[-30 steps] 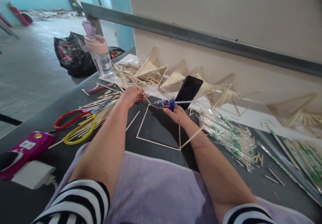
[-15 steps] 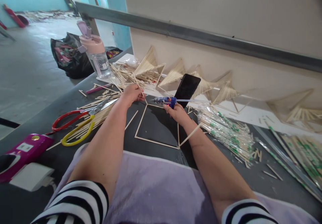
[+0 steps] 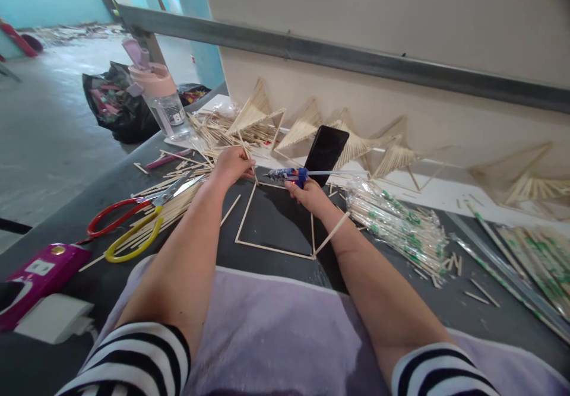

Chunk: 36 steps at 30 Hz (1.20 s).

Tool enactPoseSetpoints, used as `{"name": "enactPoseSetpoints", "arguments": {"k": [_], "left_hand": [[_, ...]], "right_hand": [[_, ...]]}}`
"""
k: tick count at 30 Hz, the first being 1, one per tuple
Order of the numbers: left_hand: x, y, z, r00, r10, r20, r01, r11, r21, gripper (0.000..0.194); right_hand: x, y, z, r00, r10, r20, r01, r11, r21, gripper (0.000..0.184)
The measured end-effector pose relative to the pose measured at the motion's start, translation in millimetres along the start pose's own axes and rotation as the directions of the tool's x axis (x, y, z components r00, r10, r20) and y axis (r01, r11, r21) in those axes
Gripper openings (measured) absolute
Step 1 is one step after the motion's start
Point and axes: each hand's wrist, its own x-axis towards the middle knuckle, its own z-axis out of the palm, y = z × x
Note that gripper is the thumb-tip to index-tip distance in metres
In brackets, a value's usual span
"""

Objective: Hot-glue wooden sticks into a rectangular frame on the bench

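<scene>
My right hand (image 3: 307,196) is closed round a blue glue gun (image 3: 289,175), its nozzle pointing left over the far corner of a square stick frame (image 3: 271,247) lying on the dark table (image 3: 445,313). My left hand (image 3: 231,163) pinches a thin wooden stick (image 3: 250,166) at that same far-left corner. A black phone (image 3: 326,149) leans upright just behind the glue gun.
Red and yellow scissors (image 3: 129,227) lie on loose sticks at left, near a magenta device (image 3: 35,271) and a white adapter. A pink bottle (image 3: 160,96) stands far left. Wrapped stick bundles (image 3: 396,227) lie at right. Finished fan-shaped stick pieces (image 3: 303,129) lean against the wall. A lilac cloth (image 3: 276,336) covers my lap.
Both hands have stayed at the frame's far corner; the view has shifted slightly right and upward.
</scene>
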Motion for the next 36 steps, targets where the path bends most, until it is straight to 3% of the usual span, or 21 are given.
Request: {"name": "enactPoseSetpoints", "arguments": {"k": [12, 17, 23, 28, 36], "left_hand": [[0, 2, 3.5, 0.999, 0.015, -0.038, -0.012, 0.997, 0.077, 0.015], [-5, 8, 6.5, 0.999, 0.021, -0.039, -0.016, 0.990, 0.142, 0.016], [-8, 12, 8.4, 0.998, 0.010, -0.061, -0.004, 0.995, 0.098, 0.020], [-12, 15, 10.2, 0.998, 0.027, -0.059, -0.015, 0.982, 0.190, 0.019], [-10, 14, 10.9, 0.998, 0.012, -0.059, -0.002, 0.986, 0.166, 0.015]], "right_hand": [[-1, 0, -1, 0.998, -0.028, 0.048, 0.028, 1.000, 0.001, 0.036], [-2, -1, -3, 0.991, -0.122, 0.055, 0.127, 0.986, -0.104, 0.035], [2, 4, 4, 0.960, -0.268, 0.087, 0.277, 0.954, -0.112, 0.036], [3, 3, 8, 0.962, -0.254, 0.104, 0.270, 0.945, -0.186, 0.034], [2, 1, 8, 0.979, -0.171, 0.108, 0.195, 0.941, -0.277, 0.034]]}}
